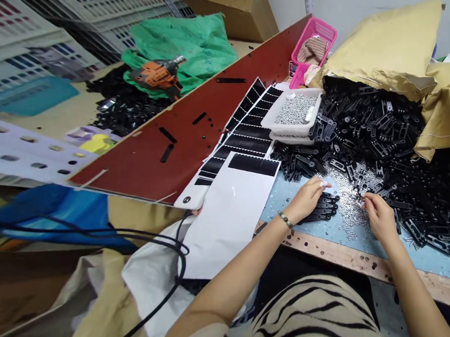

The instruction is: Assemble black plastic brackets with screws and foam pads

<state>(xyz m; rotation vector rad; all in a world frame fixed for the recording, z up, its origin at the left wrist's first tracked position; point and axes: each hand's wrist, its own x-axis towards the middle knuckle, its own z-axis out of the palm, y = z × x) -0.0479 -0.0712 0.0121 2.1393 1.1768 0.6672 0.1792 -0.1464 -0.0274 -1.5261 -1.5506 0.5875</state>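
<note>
My left hand (307, 200) rests its fingertips on a short stack of black perforated plastic strips (322, 208) on the pale blue worktop (312, 224). My right hand (380, 216) pinches its fingertips together at the edge of a scatter of small silver fasteners (349, 204). Anything between those fingers is too small to make out. A large heap of black plastic strips (375, 129) spills out behind the fasteners, spreading past my right hand. A beaded bracelet (285, 218) circles my left wrist.
A white tray of silver screws (297, 110) stands beyond my hands. Black-patterned white sheets (228, 224) lie to the left, next to a long red board (151, 152). An orange power drill (158, 76) lies on a green bag at the back. The worktop's wooden front edge (348, 250) runs below my forearms.
</note>
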